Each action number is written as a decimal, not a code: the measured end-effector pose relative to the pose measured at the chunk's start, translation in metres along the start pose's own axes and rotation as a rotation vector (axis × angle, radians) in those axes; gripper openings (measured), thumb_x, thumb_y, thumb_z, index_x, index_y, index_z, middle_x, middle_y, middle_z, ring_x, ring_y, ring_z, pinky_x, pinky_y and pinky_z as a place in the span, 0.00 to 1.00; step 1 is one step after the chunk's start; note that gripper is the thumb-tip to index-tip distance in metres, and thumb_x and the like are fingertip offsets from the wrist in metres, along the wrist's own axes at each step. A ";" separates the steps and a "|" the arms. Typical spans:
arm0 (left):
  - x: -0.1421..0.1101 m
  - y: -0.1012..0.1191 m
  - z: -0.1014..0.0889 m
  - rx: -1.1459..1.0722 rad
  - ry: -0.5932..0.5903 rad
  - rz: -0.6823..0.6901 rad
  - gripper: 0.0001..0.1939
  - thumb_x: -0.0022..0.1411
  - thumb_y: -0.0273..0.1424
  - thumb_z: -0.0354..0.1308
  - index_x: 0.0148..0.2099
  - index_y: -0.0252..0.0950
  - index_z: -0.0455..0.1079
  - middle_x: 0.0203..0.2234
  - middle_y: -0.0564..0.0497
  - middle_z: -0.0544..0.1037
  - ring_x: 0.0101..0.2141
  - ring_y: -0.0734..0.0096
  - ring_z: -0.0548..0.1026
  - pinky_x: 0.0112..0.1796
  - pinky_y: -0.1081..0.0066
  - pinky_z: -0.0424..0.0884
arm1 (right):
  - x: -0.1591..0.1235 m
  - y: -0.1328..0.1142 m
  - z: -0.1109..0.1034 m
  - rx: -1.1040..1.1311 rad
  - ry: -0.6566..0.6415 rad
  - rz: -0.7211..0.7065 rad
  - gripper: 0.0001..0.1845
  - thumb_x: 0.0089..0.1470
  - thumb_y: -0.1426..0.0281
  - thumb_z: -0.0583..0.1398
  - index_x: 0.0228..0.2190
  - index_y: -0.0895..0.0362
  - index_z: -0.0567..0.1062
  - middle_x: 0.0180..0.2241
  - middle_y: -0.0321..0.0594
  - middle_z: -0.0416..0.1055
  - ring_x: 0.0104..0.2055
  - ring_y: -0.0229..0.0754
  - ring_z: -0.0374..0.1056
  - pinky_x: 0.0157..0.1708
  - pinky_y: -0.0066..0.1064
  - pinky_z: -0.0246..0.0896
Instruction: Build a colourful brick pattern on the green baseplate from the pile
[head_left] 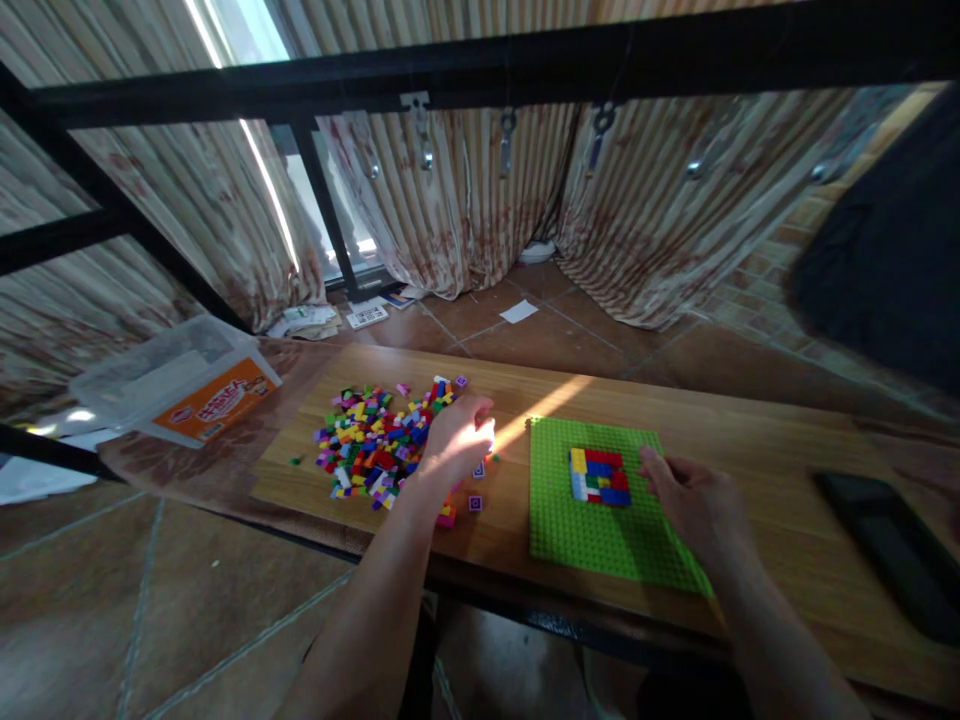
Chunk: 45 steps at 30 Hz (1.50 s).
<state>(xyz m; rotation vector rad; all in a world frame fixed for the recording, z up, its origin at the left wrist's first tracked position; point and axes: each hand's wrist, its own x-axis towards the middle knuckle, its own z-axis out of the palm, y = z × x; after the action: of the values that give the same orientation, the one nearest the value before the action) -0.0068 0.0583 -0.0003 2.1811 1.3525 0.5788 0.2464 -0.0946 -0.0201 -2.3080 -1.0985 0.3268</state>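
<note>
On the wooden tabletop (780, 480), a heap of small coloured toy bricks (379, 445) lies to the left. My left hand (459, 432) is at the heap's right side, in a patch of sunlight, its fingers bent together; whatever they may hold is hidden. A green studded baseplate (600, 555) lies to the right of the heap. Attached to it is a roughly square block of bricks (600, 477) in yellow, red, blue and white. Over the plate's right edge is my right hand (694, 495), fingers curled in a pinch, with anything between them too small to make out.
A clear plastic tub (135, 390) with an orange label stands at the table's left end. Near the right end lies a dark phone-like slab (892, 550). Loose purple bricks (475, 503) sit between heap and baseplate. Beyond the table are a black metal frame (480, 75) and curtains (465, 200).
</note>
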 end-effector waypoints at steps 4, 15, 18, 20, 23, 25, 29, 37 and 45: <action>0.003 -0.027 -0.026 0.108 -0.102 -0.017 0.14 0.56 0.24 0.54 0.42 0.35 0.77 0.36 0.46 0.81 0.38 0.63 0.77 0.40 0.68 0.70 | -0.004 -0.011 -0.002 0.039 0.052 0.018 0.29 0.55 0.48 0.52 0.25 0.57 0.80 0.22 0.42 0.76 0.24 0.46 0.70 0.24 0.33 0.56; -0.004 -0.036 -0.037 0.136 -0.241 -0.011 0.17 0.51 0.24 0.57 0.44 0.36 0.78 0.35 0.47 0.82 0.35 0.64 0.77 0.36 0.70 0.67 | -0.016 -0.027 0.005 0.054 0.104 -0.157 0.26 0.57 0.51 0.53 0.21 0.56 0.75 0.17 0.36 0.70 0.21 0.40 0.66 0.24 0.30 0.53; -0.003 -0.038 -0.036 0.124 -0.246 0.006 0.15 0.51 0.24 0.57 0.42 0.37 0.78 0.35 0.47 0.82 0.35 0.64 0.77 0.35 0.70 0.67 | -0.019 -0.032 0.009 0.059 0.078 -0.219 0.25 0.58 0.52 0.53 0.21 0.56 0.75 0.17 0.36 0.70 0.22 0.39 0.67 0.25 0.29 0.53; -0.002 -0.040 -0.036 0.116 -0.236 0.024 0.15 0.51 0.24 0.57 0.41 0.36 0.78 0.35 0.46 0.82 0.37 0.63 0.77 0.36 0.70 0.68 | -0.021 -0.034 0.011 0.068 0.055 -0.245 0.25 0.59 0.52 0.53 0.22 0.56 0.75 0.18 0.35 0.70 0.22 0.39 0.67 0.25 0.29 0.53; -0.001 -0.043 -0.036 0.101 -0.220 0.044 0.14 0.52 0.23 0.57 0.41 0.36 0.78 0.36 0.46 0.82 0.38 0.62 0.77 0.38 0.69 0.69 | -0.023 -0.035 0.013 0.077 0.047 -0.270 0.24 0.59 0.53 0.53 0.23 0.56 0.76 0.20 0.35 0.72 0.23 0.38 0.68 0.26 0.29 0.55; -0.001 -0.044 -0.036 0.089 -0.221 0.050 0.15 0.52 0.22 0.56 0.42 0.37 0.78 0.36 0.46 0.82 0.38 0.62 0.77 0.38 0.69 0.69 | -0.023 -0.035 0.014 0.080 0.045 -0.286 0.24 0.59 0.53 0.53 0.24 0.56 0.76 0.21 0.36 0.73 0.23 0.39 0.68 0.26 0.29 0.55; -0.001 -0.041 -0.037 0.043 -0.196 0.052 0.18 0.51 0.20 0.56 0.43 0.36 0.77 0.37 0.47 0.82 0.38 0.64 0.78 0.38 0.69 0.70 | -0.023 -0.037 0.015 0.078 0.040 -0.312 0.23 0.60 0.54 0.54 0.24 0.56 0.77 0.21 0.36 0.73 0.24 0.39 0.69 0.27 0.29 0.55; -0.001 -0.041 -0.032 -0.133 -0.143 0.082 0.17 0.52 0.18 0.55 0.43 0.35 0.75 0.39 0.47 0.81 0.38 0.66 0.78 0.40 0.68 0.72 | -0.027 -0.040 0.020 0.105 0.036 -0.355 0.21 0.60 0.56 0.55 0.26 0.55 0.78 0.24 0.36 0.75 0.25 0.39 0.70 0.28 0.30 0.57; -0.001 -0.038 -0.028 -0.258 -0.193 0.077 0.21 0.51 0.18 0.55 0.48 0.34 0.73 0.37 0.48 0.80 0.37 0.70 0.77 0.38 0.70 0.72 | -0.028 -0.043 0.024 0.149 0.026 -0.411 0.20 0.60 0.58 0.55 0.26 0.55 0.77 0.27 0.38 0.76 0.28 0.39 0.71 0.31 0.31 0.61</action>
<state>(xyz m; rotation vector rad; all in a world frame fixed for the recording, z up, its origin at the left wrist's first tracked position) -0.0496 0.0773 -0.0019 2.0275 1.0364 0.5241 0.1906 -0.0856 -0.0151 -1.8953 -1.4454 0.2085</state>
